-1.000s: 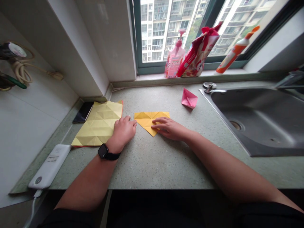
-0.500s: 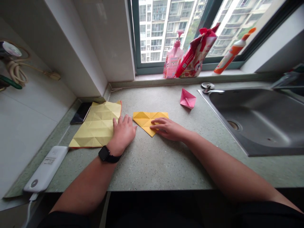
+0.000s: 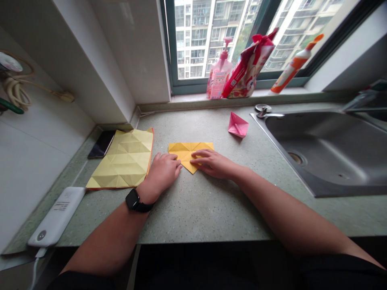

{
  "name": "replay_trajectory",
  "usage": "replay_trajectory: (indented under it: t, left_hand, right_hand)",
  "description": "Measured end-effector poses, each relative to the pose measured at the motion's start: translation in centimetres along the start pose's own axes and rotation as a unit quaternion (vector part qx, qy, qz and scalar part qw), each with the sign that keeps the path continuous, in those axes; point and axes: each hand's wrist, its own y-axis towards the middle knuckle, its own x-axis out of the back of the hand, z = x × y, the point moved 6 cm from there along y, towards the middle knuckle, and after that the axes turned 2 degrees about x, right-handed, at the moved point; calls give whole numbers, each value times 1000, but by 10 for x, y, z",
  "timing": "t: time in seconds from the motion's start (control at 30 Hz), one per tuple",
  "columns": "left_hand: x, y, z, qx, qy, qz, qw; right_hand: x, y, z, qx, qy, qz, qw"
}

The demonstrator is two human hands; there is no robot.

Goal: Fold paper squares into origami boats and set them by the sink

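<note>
Folded paper: orange-yellow, creased into small triangles, with a straight far edge and a point towards the person. It lies flat at the middle of the counter. Surroundings: speckled grey-green counter, with bare surface between the paper's point and the front edge. A white power bank sits at the near left corner. A large pale yellow creased sheet lies just left of the paper and apart from it, with a dark phone at its far corner by the wall. A steel sink sits well to the right. A small pink folded paper lies farther back, with open counter on either side of it. A pink pump bottle, a red bag and an orange-capped bottle stand on the window sill. Left hand: watch at the wrist, fingers loosely curled, tips touching the paper's lower left edge, nothing grasped. Right hand: laid flat, fingers stretched out and pressing down on the paper's right half, nothing pinched.
</note>
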Motion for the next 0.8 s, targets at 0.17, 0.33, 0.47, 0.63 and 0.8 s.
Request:
replay_trajectory:
  t: [0.17, 0.33, 0.47, 0.63, 0.8]
  left_hand:
    - [1, -4, -9, -46, -27, 16, 998]
    - [1, -7, -19, -111, -75, 39, 990]
    - [1, -7, -27, -161, -120, 51, 978]
    - [2, -1, -21, -131, -149, -7, 980]
    - [-7, -1, -23, -105, -138, -19, 985]
  right_hand:
    - [0, 0, 1, -1, -13, -1, 1000]
    - [0, 0, 1, 0, -11, -6, 1000]
    - [1, 0, 1, -1, -2, -8, 1000]
    - [2, 1, 2, -3, 15, -5, 1000]
    - [3, 0, 2, -9, 9, -24, 1000]
